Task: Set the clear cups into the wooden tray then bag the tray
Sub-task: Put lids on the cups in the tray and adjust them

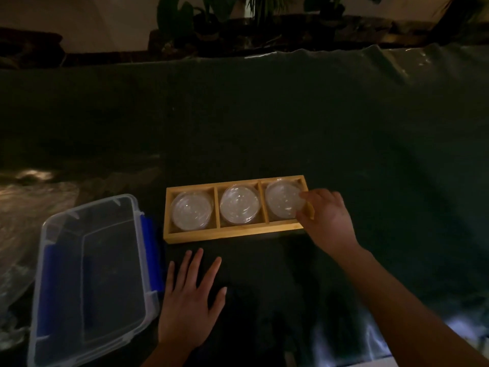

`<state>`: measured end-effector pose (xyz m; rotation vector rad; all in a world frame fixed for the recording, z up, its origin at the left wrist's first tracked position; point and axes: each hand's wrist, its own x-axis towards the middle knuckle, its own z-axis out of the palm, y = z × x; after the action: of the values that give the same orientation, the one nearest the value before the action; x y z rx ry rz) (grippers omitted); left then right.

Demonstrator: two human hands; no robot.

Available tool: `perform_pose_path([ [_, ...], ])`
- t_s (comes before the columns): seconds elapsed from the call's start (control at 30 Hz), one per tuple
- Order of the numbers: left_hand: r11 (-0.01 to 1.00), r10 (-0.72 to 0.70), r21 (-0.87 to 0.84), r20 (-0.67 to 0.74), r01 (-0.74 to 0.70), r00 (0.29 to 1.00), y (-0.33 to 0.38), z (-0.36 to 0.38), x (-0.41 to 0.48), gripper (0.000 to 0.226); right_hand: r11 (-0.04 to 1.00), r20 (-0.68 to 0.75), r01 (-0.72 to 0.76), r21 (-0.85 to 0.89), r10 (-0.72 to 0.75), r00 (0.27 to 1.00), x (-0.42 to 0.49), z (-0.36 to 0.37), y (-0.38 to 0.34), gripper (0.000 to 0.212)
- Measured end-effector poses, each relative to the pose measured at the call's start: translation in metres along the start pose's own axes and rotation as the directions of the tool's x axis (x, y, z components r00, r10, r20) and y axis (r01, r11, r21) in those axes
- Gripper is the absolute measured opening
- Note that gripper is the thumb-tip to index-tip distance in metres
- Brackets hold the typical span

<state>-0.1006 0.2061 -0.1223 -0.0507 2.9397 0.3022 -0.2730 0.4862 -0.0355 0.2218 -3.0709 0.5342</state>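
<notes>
A wooden tray with three compartments lies on the dark tablecloth in front of me. A clear cup sits in each compartment: the left cup, the middle cup and the right cup. My right hand is at the tray's right end, with its fingers pinching the rim of the right cup, which sits slightly tilted in its compartment. My left hand lies flat on the cloth just in front of the tray, fingers spread, holding nothing.
A clear plastic storage box with blue clips stands at the front left, close to my left hand. Crumpled clear plastic lies at the far left. Potted plants line the far edge of the table.
</notes>
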Motion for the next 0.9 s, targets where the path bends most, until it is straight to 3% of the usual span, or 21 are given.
perform_pose_path([
  [0.5,0.999,-0.015,0.035,0.020,0.014,1.000,0.001,-0.003,0.001,0.065,0.998,-0.001,0.059,-0.020,-0.059,0.998,0.002,-0.022,-0.014,0.047],
  [0.73,0.981,0.001,-0.191,0.119,0.022,0.993,0.004,-0.052,0.001,0.060,0.995,0.036,0.097,0.040,-0.098,0.995,-0.017,-0.043,-0.032,0.046],
  [0.8,0.953,-0.020,-0.300,0.061,0.037,0.998,0.012,-0.079,0.001,0.053,0.991,0.041,0.128,0.045,-0.130,0.991,-0.017,-0.052,-0.045,0.047],
  [0.9,0.914,-0.065,-0.406,-0.133,0.006,0.989,0.029,-0.119,-0.001,0.039,0.981,0.035,0.188,0.044,-0.189,0.981,-0.015,-0.067,-0.064,0.047],
])
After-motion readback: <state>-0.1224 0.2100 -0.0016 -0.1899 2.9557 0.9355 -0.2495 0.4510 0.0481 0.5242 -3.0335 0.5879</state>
